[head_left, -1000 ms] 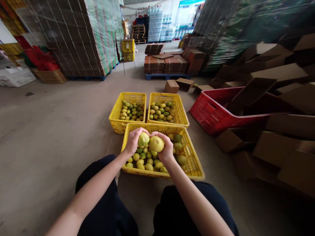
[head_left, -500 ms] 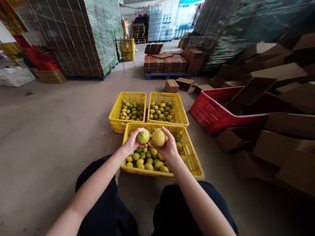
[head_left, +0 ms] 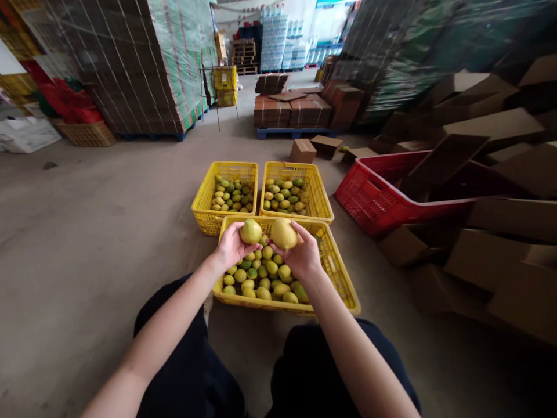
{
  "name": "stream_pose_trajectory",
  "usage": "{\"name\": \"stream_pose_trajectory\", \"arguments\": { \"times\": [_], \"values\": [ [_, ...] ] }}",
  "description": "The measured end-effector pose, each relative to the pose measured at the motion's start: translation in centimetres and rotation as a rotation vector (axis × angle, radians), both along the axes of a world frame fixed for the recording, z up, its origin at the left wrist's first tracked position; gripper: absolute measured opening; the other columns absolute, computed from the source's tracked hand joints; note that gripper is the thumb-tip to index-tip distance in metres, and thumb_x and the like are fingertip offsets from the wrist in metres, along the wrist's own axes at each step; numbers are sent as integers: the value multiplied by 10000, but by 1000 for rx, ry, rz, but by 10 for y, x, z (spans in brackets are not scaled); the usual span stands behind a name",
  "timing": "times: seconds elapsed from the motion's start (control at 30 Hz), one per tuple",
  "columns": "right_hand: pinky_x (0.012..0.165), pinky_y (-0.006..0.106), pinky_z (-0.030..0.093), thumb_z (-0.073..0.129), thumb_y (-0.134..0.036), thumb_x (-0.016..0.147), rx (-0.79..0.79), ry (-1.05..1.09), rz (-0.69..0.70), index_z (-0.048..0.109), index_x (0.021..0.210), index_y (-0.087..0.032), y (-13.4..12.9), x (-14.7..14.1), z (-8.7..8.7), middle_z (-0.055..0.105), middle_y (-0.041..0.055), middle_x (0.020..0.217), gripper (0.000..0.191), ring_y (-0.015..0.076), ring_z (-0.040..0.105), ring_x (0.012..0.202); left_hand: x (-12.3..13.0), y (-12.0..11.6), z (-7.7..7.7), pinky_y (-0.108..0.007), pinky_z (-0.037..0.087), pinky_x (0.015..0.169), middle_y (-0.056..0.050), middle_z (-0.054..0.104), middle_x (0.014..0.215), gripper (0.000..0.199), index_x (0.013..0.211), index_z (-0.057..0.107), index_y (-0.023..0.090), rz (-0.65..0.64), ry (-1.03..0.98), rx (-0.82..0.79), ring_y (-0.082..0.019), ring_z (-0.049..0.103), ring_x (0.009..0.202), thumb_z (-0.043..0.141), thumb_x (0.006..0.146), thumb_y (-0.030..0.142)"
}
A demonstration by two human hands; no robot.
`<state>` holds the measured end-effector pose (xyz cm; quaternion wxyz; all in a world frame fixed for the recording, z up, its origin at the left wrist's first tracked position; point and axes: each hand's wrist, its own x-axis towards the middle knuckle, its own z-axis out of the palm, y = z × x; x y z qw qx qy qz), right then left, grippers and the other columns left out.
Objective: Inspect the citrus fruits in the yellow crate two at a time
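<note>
My left hand (head_left: pixel 229 248) is closed around a greenish-yellow lemon (head_left: pixel 251 231). A larger, paler yellow lemon (head_left: pixel 284 234) is in my right hand (head_left: pixel 306 254), with the thumb along its side. Both fruits are held side by side above the near yellow crate (head_left: pixel 270 305), a small gap between them. Inside that crate lie several yellow and green lemons (head_left: pixel 263 293), partly hidden by my hands and forearms.
Just behind stand two more yellow crates, the left one (head_left: pixel 204 203) and the right one (head_left: pixel 322 200), both holding lemons. To the right is a red crate (head_left: pixel 369 203) among loose cardboard boxes (head_left: pixel 491 255). Flattened cartons (head_left: pixel 308 113) sit on a blue pallet farther back.
Both lemons have risen slightly and turned in my fingers. The right one now shows its longer side, and my right hand has shifted a little to the right.
</note>
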<state>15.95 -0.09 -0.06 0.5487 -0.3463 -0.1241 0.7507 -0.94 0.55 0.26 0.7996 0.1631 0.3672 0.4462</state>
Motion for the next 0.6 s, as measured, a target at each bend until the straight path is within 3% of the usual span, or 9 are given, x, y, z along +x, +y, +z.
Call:
{"name": "stream_pose_trajectory", "arguments": {
  "times": [0.13, 0.3, 0.6],
  "values": [
    [501, 309, 607, 536, -236, 814, -29, 2, -83, 602, 861, -160, -1, -1, 3, 699, 25, 647, 112, 179, 670, 534, 0, 1, -1, -173, 516, 406, -89, 662, 691, 383, 1163, 529, 89, -11, 28, 29, -132, 626, 443, 340, 957, 352],
    [411, 252, 568, 504, -270, 857, -58, -31, -31, 607, 845, -134, -2, -2, 6, 693, 56, 612, 171, 197, 672, 475, 3, 2, -2, -162, 495, 372, -109, 668, 679, 456, 1116, 536, 64, -2, 42, 25, -128, 604, 394, 319, 955, 431],
    [404, 234, 560, 491, -304, 887, -124, -41, -54, 599, 832, -144, -1, -4, 6, 681, 40, 577, 201, 172, 657, 453, 1, -1, -3, -221, 539, 434, -118, 682, 789, 409, 1280, 431, 112, 9, -102, 21, -159, 654, 487, 258, 943, 266]
  ]
}}
